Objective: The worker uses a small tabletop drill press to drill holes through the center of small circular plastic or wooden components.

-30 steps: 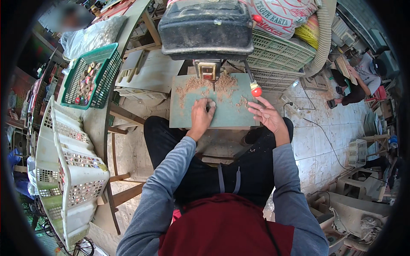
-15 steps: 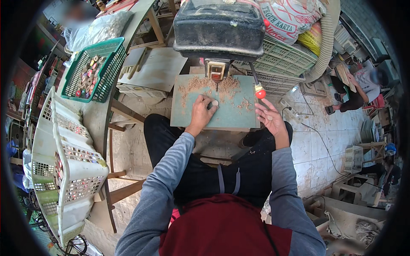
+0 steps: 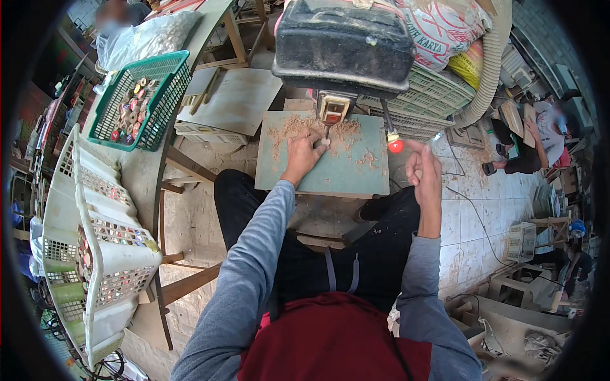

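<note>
Sawdust lies in pale heaps over the green work plate (image 3: 330,171) in front of my knees, thickest toward its far edge, where the black drill press head (image 3: 343,41) hangs over it. My left hand (image 3: 304,154) lies on the plate among the shavings, fingers curled down onto a small piece (image 3: 325,141) right under the drill bit; the piece is too small and too covered for me to say what it is. My right hand (image 3: 424,171) is raised off the plate's right edge, fingers loosely together and upright, gripping nothing that I can see. It is just beside the red knob (image 3: 396,146) of the press lever, close to it but apart.

To my left, a green plastic basket (image 3: 136,101) sits tilted on the wooden bench (image 3: 136,184), holding a heap of small round pieces in mixed colours, some of them rings. Nearer to me on the same side, white latticed baskets (image 3: 95,247) are stacked on their sides, and more of the small coloured pieces show through their mesh walls. Behind the press stand pale green crates (image 3: 438,95) with printed sacks (image 3: 438,28) piled on them, and a thick ribbed hose (image 3: 492,70) curves down past them. Off to my right, another person (image 3: 534,136) sits on the tiled floor (image 3: 476,216).
</note>
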`<act>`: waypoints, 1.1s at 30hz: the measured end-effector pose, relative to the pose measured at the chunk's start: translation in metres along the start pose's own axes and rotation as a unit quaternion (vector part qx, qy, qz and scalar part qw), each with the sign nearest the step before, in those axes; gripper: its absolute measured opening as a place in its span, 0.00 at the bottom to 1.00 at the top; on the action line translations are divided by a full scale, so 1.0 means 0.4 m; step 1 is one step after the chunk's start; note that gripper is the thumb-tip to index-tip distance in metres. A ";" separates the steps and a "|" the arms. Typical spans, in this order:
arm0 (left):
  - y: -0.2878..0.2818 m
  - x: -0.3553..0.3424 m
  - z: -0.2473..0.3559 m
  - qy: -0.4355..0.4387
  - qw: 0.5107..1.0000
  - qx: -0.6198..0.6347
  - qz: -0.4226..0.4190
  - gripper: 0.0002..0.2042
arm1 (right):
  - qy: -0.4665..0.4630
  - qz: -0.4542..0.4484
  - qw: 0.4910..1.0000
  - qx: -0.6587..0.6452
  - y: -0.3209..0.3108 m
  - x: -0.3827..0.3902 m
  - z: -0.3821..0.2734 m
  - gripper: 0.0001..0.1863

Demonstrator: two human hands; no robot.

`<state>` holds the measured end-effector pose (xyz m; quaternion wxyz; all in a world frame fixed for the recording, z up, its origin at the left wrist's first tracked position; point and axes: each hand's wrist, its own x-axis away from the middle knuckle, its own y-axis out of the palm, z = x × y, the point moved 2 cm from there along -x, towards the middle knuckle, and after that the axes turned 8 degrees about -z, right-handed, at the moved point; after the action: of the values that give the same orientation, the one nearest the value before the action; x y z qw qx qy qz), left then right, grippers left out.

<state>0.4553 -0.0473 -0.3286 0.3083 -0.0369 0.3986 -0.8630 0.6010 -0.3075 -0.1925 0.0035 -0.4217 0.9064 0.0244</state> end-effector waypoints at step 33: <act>-0.006 0.001 0.009 -0.023 1.000 -0.012 0.003 0.18 | 0.004 0.003 0.945 0.326 0.069 -0.244 0.075 0.29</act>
<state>0.4547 -0.0488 -0.3244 0.3194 -0.0595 0.4021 -0.8560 0.6423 -0.2136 -0.2185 0.1373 -0.3945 0.8664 -0.2736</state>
